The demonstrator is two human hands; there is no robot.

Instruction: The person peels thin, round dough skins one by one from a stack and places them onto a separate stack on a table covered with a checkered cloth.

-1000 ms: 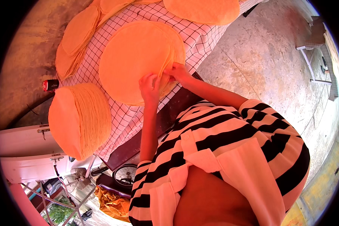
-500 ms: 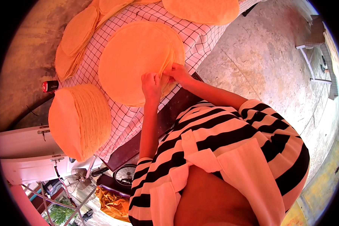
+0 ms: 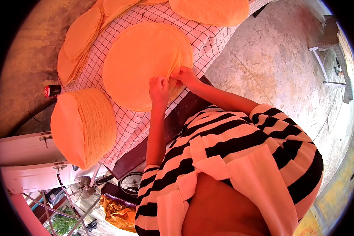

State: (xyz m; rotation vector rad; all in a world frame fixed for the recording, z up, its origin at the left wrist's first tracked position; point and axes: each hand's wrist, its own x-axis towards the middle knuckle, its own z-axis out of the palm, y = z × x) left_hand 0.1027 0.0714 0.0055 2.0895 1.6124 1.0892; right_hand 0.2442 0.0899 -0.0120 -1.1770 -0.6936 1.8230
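The middle pile [image 3: 141, 63] of thin round orange sheets lies flat on a white cloth [image 3: 124, 129] with dark grid lines, which covers the worktop [image 3: 126, 162]. The sheets are not exactly aligned: on the right side, some lower ones extend past the upper ones. At the near right part of this pile, several edges are a little raised and separated from each other.

Both hands of the person are there, close together. The right hand [image 3: 186, 75] comes from the right, and its fingers are closed in a pinch on the edges of the sheets. The left hand [image 3: 159, 92] is just beside it, over the top sheet, with its fingers bent; I cannot tell if they grip an edge or only rest on it.

To the near left of the middle pile there is a tall stack [image 3: 96, 128] of similar sheets, and its many layers are visible from the side. More sheets lie at the far left [image 3: 80, 35], and another pile [image 3: 212, 10] is at the far right of the cloth. A red and black can [image 3: 52, 90] is at the left, near the tall stack. The person wears a striped shirt [image 3: 240, 137].
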